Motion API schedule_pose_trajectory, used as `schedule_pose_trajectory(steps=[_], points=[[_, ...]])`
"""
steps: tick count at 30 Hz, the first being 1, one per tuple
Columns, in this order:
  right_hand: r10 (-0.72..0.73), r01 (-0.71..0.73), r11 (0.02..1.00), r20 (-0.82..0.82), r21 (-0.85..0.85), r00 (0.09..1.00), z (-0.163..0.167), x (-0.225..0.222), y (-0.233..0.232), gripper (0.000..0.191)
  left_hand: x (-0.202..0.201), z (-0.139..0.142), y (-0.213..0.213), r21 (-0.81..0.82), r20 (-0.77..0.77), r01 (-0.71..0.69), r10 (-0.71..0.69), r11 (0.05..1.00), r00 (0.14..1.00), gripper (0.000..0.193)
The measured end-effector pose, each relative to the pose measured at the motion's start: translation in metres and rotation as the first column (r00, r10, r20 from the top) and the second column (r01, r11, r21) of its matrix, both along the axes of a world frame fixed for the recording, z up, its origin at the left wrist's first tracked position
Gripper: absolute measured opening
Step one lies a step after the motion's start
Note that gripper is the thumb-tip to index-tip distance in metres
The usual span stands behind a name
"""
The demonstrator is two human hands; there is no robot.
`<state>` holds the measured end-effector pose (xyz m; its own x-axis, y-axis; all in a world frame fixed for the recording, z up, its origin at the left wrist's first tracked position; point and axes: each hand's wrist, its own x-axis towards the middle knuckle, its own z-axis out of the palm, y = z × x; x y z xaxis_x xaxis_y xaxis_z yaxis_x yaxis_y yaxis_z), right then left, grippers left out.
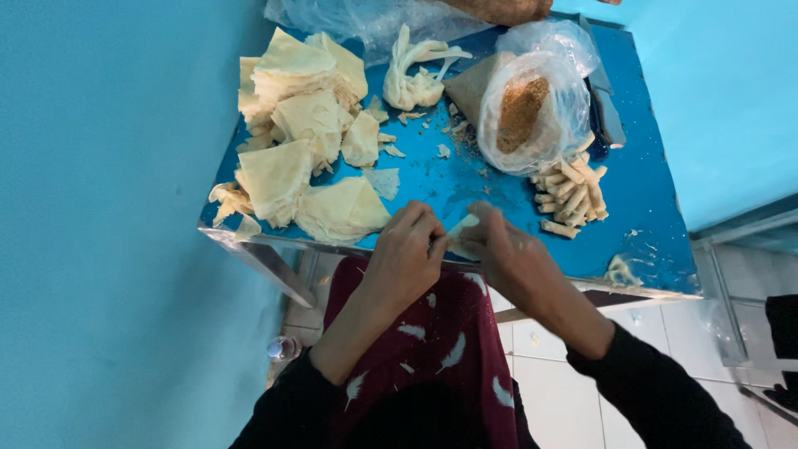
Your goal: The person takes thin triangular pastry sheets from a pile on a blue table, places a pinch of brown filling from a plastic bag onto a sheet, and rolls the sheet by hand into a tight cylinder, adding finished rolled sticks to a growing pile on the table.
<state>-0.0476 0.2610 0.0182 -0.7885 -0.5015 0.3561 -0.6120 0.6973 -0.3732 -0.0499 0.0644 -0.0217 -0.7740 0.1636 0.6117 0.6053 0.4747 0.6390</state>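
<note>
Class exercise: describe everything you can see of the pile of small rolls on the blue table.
The rolls are short, pale beige sticks that look like rolled pastry, roughly a dozen or more, stacked loosely in a heap with most lying at similar slants. They sit on the blue table, toward its right side, just below a clear bag of brown crumbs, which seems to touch the top of the heap. One roll lies slightly apart at the lower edge. Neither hand touches them.

Dough sheets (303, 141) lying left on table (648, 208), bag (532, 108) sitting far right, rolls (572, 195) piling just nearer.
</note>
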Motion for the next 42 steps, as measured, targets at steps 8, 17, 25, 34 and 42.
schedule_pose_trajectory(steps=[8,17,25,34,42], points=[[-0.159,0.183,0.977,-0.203,0.105,0.966,-0.007,0.022,0.026,0.057,-0.003,-0.004,0.002,-0.012,-0.008,-0.014,0.014,1.0,1.0,0.014],[-0.173,0.172,0.982,0.001,0.074,0.985,0.025,0.02,0.013,0.061,0.006,0.007,0.013,0.039,0.12,0.041,-0.045,0.998,0.992,0.009],[-0.116,0.144,0.986,0.271,-0.087,0.956,0.04,0.021,0.008,0.056,0.016,0.008,0.008,0.065,0.064,0.132,-0.136,0.989,0.989,0.019],[-0.03,0.064,0.99,0.255,-0.128,0.967,0.021,0.016,0.016,0.073,-0.009,-0.006,0.005,-0.338,-0.231,0.126,-0.212,0.933,0.95,0.017],[-0.002,0.012,0.998,0.174,-0.057,0.985,0.024,-0.011,0.012,0.075,-0.027,-0.001,0.018,-0.349,-0.129,0.088,-0.141,0.933,0.982,0.01]])
